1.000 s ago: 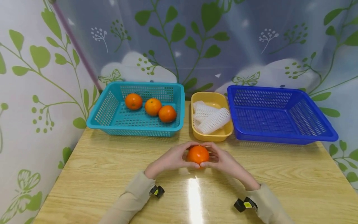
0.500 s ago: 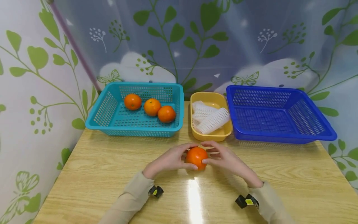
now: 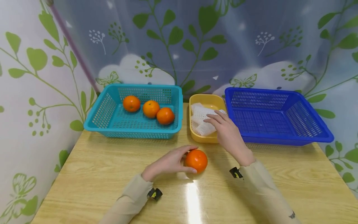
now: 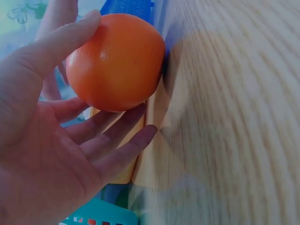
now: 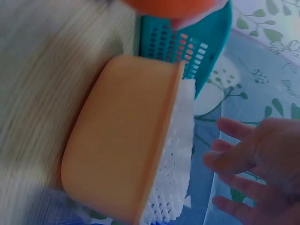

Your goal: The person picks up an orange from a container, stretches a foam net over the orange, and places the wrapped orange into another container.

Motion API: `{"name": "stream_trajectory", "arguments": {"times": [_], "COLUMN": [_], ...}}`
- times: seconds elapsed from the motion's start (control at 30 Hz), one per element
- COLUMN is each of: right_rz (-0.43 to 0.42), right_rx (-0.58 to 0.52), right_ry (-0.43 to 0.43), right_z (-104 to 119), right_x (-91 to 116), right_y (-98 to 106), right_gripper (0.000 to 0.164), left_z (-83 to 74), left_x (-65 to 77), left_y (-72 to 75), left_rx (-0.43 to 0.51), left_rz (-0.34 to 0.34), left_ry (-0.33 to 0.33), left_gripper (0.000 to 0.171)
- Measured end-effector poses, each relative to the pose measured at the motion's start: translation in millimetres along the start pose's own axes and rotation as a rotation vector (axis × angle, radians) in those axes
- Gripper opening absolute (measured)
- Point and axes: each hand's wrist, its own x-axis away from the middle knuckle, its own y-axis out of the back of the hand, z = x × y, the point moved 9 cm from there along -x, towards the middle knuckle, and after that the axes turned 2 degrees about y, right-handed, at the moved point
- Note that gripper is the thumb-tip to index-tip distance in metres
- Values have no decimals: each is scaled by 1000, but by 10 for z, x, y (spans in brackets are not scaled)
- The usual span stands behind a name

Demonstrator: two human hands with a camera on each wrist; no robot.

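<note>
A left hand (image 3: pixel 170 161) cups an orange (image 3: pixel 196 161) on the bench (image 3: pixel 126 161); the right hand (image 3: pixel 230 137), empty and loosely spread, hovers over white foam-net sleeves (image 3: pixel 203 115) in the yellow tub (image 3: pixel 205 139) just beyond.

Nets (image 3: pixel 199 113) in tub (image 3: pixel 204 138) between two baskets (image 3: pixel 137 133); orange (image 3: pixel 198 161) before tub.

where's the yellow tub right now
In the head view, the tub stands between the teal basket on its left and the blue basket on its right, with the right hand over it.
</note>
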Motion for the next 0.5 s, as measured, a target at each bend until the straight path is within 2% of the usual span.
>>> {"name": "stream_trajectory", "arguments": {"times": [0.13, 0.23, 0.37, 0.5], "right_rz": [97, 95, 11, -117], "right_rx": [100, 119, 84, 3], "right_ry": [-15, -19, -18, -18], "right_z": [-92, -132, -154, -169], "right_x": [-32, -25, -21, -40], "right_y": [-194, -260, -218, -61], "right_gripper": [46, 36, 24, 22], "left_z": [-6, 9, 29, 28], "left_x": [-1, -8, -10, -4], "left_y": [-4, -7, -4, 10], "left_rx": [0, 6, 9, 3], "left_rz": [1, -5, -12, -16], "left_ry": [-5, 4, 18, 21], "left_gripper": [80, 79, 80, 81]}}
